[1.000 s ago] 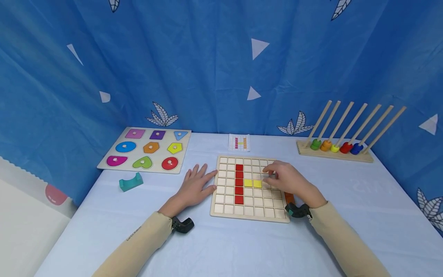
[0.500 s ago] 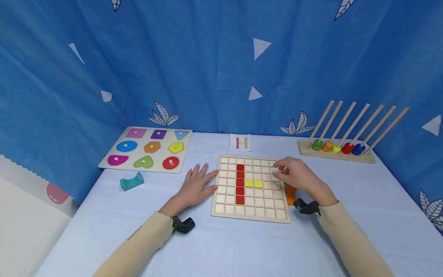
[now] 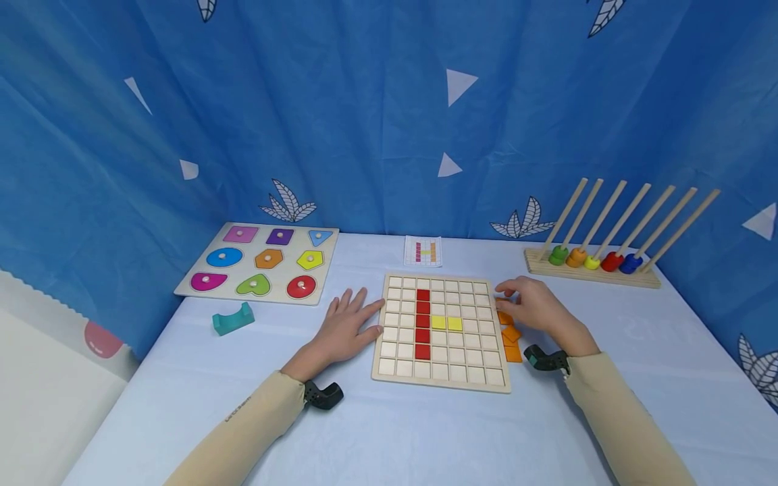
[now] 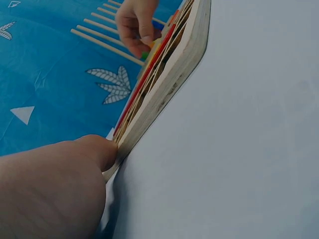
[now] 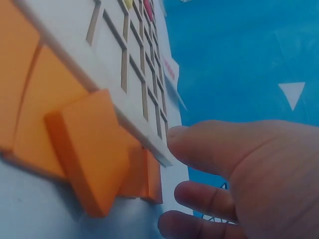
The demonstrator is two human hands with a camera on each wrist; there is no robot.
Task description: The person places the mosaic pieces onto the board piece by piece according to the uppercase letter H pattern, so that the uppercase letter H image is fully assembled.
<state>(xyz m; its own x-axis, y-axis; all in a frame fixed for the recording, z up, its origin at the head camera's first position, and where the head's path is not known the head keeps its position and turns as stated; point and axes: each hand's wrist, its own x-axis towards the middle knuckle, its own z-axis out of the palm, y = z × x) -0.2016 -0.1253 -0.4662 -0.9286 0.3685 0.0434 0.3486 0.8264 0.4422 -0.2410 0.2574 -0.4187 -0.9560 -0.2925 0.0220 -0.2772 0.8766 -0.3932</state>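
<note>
A wooden grid board (image 3: 437, 385) lies in front of me with a column of red tiles (image 3: 422, 321) and two yellow tiles (image 3: 446, 323) in its squares. My left hand (image 3: 342, 331) rests beside it on the left, fingers spread, thumb and index finger at its edge; the left wrist view shows a digit against the board's side (image 4: 162, 94). Past the right edge, my right hand (image 3: 535, 307) hovers near the orange tiles (image 3: 513, 353), its fingers loosely bent. In the right wrist view nothing shows between thumb (image 5: 204, 144) and fingers; one orange tile (image 5: 92, 149) leans over others.
Behind the board lies a small pattern card (image 3: 423, 251). A shape puzzle (image 3: 286, 277) is at back left, with a teal curved block (image 3: 233, 318) in front. At back right stands a peg rack (image 3: 592, 271) with coloured beads. A blue curtain (image 3: 377, 121) hangs behind.
My right hand has moved rightward from over the board to beyond its right edge, uncovering more of the orange tiles. The left hand and the placed tiles stay the same.
</note>
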